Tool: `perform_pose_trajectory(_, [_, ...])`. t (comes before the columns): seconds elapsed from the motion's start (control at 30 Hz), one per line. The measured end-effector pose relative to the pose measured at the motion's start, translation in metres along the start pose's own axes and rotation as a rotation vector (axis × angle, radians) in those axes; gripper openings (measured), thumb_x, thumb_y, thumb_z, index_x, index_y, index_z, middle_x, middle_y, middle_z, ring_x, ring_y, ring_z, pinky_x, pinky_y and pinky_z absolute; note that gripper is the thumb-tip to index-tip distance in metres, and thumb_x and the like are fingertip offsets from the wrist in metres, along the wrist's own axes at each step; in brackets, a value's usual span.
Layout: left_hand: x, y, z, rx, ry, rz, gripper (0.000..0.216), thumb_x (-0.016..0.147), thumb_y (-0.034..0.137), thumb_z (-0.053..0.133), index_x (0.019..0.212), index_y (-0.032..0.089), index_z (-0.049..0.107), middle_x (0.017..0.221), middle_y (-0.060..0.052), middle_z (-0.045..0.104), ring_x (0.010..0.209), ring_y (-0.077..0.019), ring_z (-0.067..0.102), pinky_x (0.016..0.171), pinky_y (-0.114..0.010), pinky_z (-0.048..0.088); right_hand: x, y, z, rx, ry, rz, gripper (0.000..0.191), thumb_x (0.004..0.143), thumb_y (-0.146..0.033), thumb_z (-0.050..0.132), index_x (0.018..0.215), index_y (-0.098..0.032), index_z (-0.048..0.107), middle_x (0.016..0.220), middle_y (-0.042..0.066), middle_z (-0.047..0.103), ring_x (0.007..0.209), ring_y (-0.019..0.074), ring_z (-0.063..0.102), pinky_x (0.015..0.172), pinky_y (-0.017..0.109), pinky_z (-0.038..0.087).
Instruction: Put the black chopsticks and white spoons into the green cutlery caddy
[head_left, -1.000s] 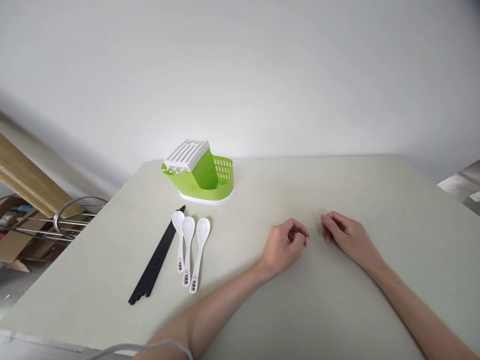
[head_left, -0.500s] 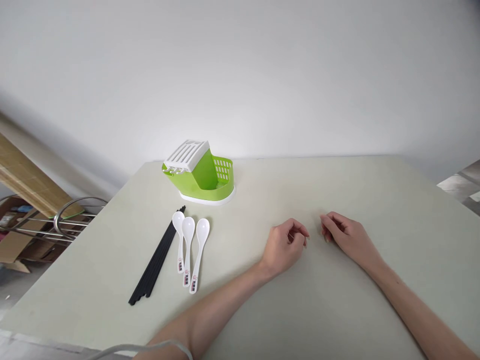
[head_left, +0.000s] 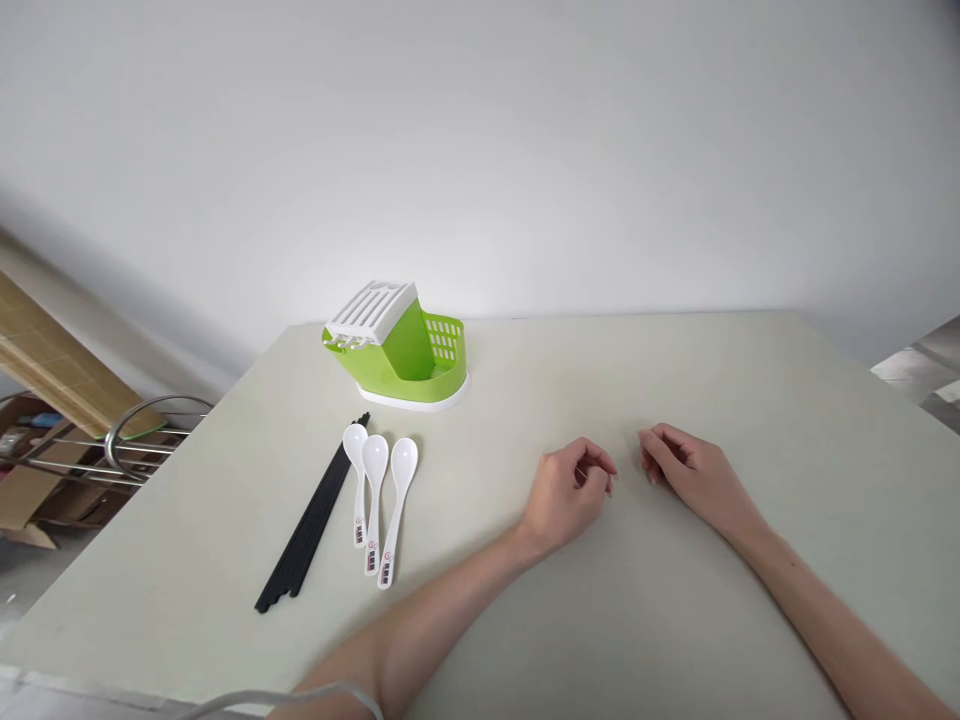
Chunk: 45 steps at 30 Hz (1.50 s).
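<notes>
My left hand (head_left: 568, 492) rests on the pale table (head_left: 525, 600) with its fingers loosely curled and nothing in them. My right hand (head_left: 694, 475) lies just to its right, also curled and empty; the two hands do not touch. To the left of my left hand lie three white spoons (head_left: 379, 498) side by side, bowls pointing away from me. A bundle of black chopsticks (head_left: 313, 515) lies next to the spoons on their left. Behind them stands a green cutlery holder (head_left: 405, 350) with a white slotted top.
The table ends at a plain white wall behind. Past the table's left edge stand a metal rack (head_left: 127, 440), cardboard boxes (head_left: 30, 490) and a wooden board (head_left: 52, 360). A white cable (head_left: 277, 697) runs by my left elbow at the near edge.
</notes>
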<state>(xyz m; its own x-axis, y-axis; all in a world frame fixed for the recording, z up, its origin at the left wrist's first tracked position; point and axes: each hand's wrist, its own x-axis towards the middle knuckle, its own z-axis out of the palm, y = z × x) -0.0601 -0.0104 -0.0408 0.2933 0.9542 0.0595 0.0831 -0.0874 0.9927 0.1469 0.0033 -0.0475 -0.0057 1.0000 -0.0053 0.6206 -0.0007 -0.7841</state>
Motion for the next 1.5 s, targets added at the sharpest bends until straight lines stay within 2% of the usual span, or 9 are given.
perform_pose_trajectory(0.3, [0.0,-0.0009,0.0001,0.001,0.002,0.004,0.016,0.08,0.01,0.047,0.083,0.018,0.061,0.068,0.003,0.061,0.062,-0.0098,0.054,0.06,-0.022,0.041,0.0002,-0.0003,0.0005,0.012,-0.009,0.041,0.048,0.102,-0.058,0.046,0.07,-0.025,0.057,0.061,-0.001,0.062,0.058,0.0165,0.052,0.061,0.029,0.041])
perform_pose_trajectory(1.5, [-0.0004,-0.0021,0.0006,0.042,-0.014,0.02,0.019,0.081,0.009,0.046,0.084,0.019,0.062,0.068,0.004,0.062,0.062,-0.0092,0.054,0.061,-0.022,0.041,0.0011,0.001,0.0013,-0.006,-0.003,0.043,0.047,0.101,-0.058,0.048,0.069,-0.024,0.056,0.06,-0.003,0.06,0.057,0.0152,0.05,0.061,0.028,0.04])
